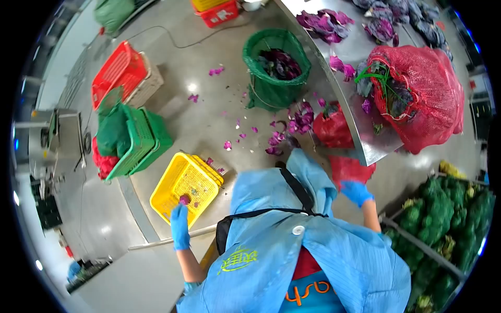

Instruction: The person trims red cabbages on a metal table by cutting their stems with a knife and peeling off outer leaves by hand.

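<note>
- Left hand is over the yellow basket, lower left of the frame. Fingertips are right at a purple bit, can't tell if my grip's pinching it or just next to it.
- Right hand is a blur by the red bag, right of centre. No clue how open, or holding what.
- Guessing I'm mid-handling that bit; next move needs careful fingertips imo.

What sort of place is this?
Probably a produce trimming or packing area: purple leaves and a red mesh sack lie on the metal table, a green bin holds more leaves, and a yellow basket is nearby.
</note>
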`<state>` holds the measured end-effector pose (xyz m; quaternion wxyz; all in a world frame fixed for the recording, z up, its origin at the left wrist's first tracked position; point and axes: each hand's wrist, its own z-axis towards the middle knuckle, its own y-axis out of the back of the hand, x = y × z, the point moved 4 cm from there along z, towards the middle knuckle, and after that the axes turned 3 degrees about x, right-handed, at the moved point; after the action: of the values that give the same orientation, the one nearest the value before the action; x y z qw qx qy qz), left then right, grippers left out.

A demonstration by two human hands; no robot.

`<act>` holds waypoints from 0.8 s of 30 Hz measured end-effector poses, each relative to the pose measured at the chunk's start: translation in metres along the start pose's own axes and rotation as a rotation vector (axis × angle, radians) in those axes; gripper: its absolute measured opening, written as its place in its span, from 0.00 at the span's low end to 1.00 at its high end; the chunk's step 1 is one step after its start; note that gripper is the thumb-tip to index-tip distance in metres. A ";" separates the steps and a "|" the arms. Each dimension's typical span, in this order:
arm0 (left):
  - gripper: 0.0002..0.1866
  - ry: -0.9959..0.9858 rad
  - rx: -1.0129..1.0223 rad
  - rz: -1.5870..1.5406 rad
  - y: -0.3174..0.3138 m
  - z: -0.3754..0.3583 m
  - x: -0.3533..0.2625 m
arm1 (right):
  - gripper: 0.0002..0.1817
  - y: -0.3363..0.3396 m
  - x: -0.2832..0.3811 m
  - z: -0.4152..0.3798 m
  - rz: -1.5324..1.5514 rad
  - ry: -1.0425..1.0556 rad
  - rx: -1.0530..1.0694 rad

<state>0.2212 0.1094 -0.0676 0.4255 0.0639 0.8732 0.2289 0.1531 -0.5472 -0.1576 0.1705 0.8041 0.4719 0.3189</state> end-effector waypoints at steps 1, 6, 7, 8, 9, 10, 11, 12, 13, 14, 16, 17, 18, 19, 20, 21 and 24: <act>0.19 0.104 -0.024 -0.050 0.005 0.008 0.008 | 0.23 0.036 0.030 0.034 -0.072 0.085 -0.146; 0.22 0.426 0.025 -0.151 -0.007 0.065 0.035 | 0.23 0.170 0.159 0.125 -0.084 0.190 -0.432; 0.22 0.406 0.060 -0.169 -0.010 0.110 0.007 | 0.23 0.199 0.193 0.150 -0.016 0.218 -0.479; 0.20 0.341 0.112 -0.168 -0.010 0.139 -0.025 | 0.23 0.209 0.216 0.160 0.036 0.241 -0.455; 0.19 0.253 0.142 -0.097 -0.008 0.170 -0.041 | 0.23 0.214 0.234 0.165 0.087 0.251 -0.426; 0.19 0.133 0.161 -0.032 0.007 0.218 -0.075 | 0.24 0.232 0.266 0.182 0.143 0.281 -0.423; 0.19 0.029 0.185 0.022 0.013 0.255 -0.096 | 0.22 0.229 0.284 0.188 0.133 0.317 -0.499; 0.21 -0.118 0.200 0.262 0.029 0.299 -0.107 | 0.23 0.228 0.297 0.197 0.118 0.282 -0.466; 0.20 -0.223 0.122 0.264 0.038 0.316 -0.171 | 0.23 0.231 0.318 0.208 0.117 0.257 -0.430; 0.20 -0.276 0.136 0.308 0.053 0.352 -0.185 | 0.24 0.241 0.344 0.210 -0.007 0.211 -0.343; 0.20 -0.330 0.149 0.335 0.063 0.389 -0.275 | 0.24 0.245 0.367 0.222 0.166 0.230 -0.344; 0.21 -0.355 0.175 0.356 0.063 0.404 -0.314 | 0.25 0.248 0.378 0.220 0.226 0.232 -0.367; 0.21 -0.392 0.194 0.301 0.051 0.430 -0.345 | 0.24 0.265 0.376 0.221 0.211 0.192 -0.400; 0.22 -0.414 0.207 0.263 0.049 0.452 -0.364 | 0.24 0.264 0.376 0.222 0.209 0.158 -0.414; 0.21 -0.389 0.224 0.294 0.061 0.466 -0.390 | 0.23 0.260 0.390 0.231 0.227 0.151 -0.424; 0.21 -0.429 0.269 0.291 0.056 0.478 -0.414 | 0.23 0.265 0.399 0.239 0.300 0.108 -0.406; 0.18 -0.528 0.365 0.396 0.001 0.495 -0.473 | 0.20 0.284 0.417 0.260 0.561 0.036 -0.345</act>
<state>0.9016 0.1364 0.0067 0.5650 0.3631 0.7306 0.1231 0.6595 -0.3196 -0.0392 0.2011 0.8562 0.1741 0.4428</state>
